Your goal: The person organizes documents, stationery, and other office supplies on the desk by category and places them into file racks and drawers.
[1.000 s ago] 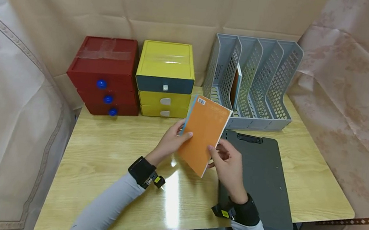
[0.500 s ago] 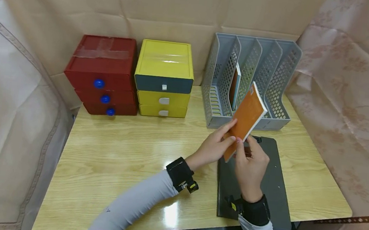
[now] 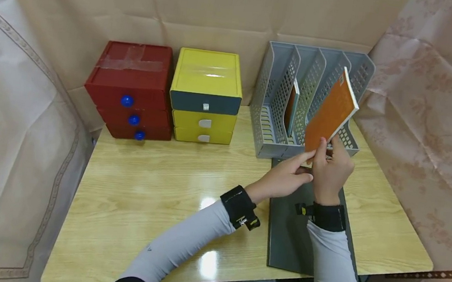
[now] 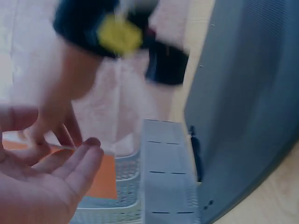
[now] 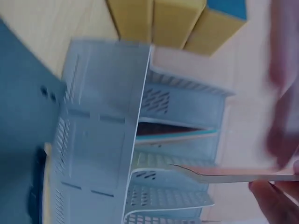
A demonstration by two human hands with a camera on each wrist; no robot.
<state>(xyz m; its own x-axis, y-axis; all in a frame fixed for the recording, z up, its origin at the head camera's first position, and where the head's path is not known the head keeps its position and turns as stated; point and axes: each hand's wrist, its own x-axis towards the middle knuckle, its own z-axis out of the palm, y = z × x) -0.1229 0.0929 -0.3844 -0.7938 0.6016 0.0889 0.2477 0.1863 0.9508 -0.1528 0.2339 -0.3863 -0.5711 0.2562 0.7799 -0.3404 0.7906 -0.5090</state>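
Note:
An orange booklet (image 3: 330,110) stands tilted over the front of the grey file rack (image 3: 268,151), overlapping its right-hand compartments in the head view. My right hand (image 3: 332,170) pinches the booklet by its lower right edge; in the right wrist view the booklet's edge (image 5: 233,178) points toward the rack's slots. Beside the booklet's lower corner is my left hand (image 3: 281,179), its fingers extended and fingertips right at the corner. The left wrist view shows that left hand (image 4: 46,186) with loose fingers, the orange cover (image 4: 103,177) beyond them.
A thin book (image 3: 291,109) stands in the rack's second compartment from the left. The dark clipboard (image 3: 287,244) lies under my forearms. To the left stand a yellow drawer box (image 3: 208,77) and a red drawer box (image 3: 129,75) with blue knobs.
Both hands have moved right, and the booklet has gone up and away to the rack, turning more edge-on. My left hand, which held the booklet's left side, has loosened from it.

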